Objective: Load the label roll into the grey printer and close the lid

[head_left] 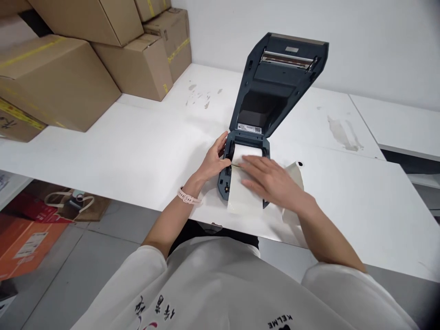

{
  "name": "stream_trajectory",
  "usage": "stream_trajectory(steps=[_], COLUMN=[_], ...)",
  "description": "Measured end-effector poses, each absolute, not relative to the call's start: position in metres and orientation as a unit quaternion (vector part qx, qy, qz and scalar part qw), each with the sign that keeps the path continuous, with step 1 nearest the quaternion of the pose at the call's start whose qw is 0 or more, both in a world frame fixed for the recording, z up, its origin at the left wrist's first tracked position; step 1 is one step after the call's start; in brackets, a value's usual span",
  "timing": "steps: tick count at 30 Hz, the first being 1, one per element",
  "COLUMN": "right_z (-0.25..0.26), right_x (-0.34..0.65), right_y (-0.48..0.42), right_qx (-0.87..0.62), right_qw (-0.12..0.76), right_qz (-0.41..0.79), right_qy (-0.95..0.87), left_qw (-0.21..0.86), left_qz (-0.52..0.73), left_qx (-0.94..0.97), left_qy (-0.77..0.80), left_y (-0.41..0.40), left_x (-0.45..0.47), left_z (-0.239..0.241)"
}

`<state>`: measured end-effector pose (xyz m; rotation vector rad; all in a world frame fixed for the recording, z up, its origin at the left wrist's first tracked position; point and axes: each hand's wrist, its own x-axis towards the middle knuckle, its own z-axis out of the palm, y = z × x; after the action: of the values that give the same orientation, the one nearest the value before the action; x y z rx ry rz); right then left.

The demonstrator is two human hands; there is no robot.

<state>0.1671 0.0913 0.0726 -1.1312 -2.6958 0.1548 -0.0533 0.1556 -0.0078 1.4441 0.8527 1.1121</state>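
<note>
A dark blue-grey label printer (224, 183) stands on the white table with its lid (288, 86) tilted up and back. Inside its base lies a white label roll (248, 150), and a strip of label paper (240, 195) runs from it over the printer's front. My left hand (212, 161) grips the printer's left side, fingers along the outside and thumb over the edge by the roll. My right hand (270, 179) lies over the paper with its fingers stretched out, slightly blurred, hiding part of the strip and the printer's right side.
Right of the printer, another roll of paper (296, 172) is partly behind my right forearm. Cardboard boxes (134, 64) are stacked at the back left of the white table (154, 146). An orange box (30, 243) and a bag (92, 206) sit below at left. A wall rises behind.
</note>
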Motion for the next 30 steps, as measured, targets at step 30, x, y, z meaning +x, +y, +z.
stream_trajectory(steps=[30], right_z=[0.037], right_x=[0.136], right_y=[0.019], right_qx=[-0.455], right_qw=[0.202], right_qz=[-0.003], right_qy=[-0.868], left_qw=[0.544], left_qz=[0.460], left_qx=[0.585], left_qy=[0.388], left_y=[0.153], left_x=[-0.054], left_z=[-0.004])
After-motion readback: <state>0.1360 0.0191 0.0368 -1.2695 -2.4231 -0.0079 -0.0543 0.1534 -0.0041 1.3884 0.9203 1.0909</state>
